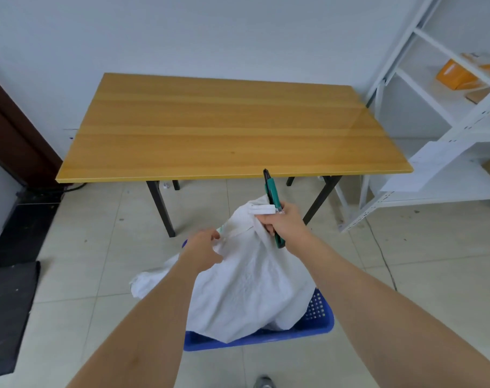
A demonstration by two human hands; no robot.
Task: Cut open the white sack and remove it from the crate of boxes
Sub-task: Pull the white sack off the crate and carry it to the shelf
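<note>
A white sack point(244, 287) stands bunched up in a blue plastic crate point(319, 323) on the tiled floor, covering what is inside. My right hand point(283, 222) grips a green utility knife point(272, 191) with its tip pointing up, and the same hand also pinches the sack's gathered top. My left hand point(204, 250) holds a fold of the sack on its left side. The boxes in the crate are hidden under the cloth.
A wooden table point(224, 127) on black legs stands just beyond the crate. White metal shelving point(440, 135) with orange packets fills the right side. A dark door point(11, 130) and black mat point(5, 312) lie at the left. A thin cable point(384, 259) runs over the floor.
</note>
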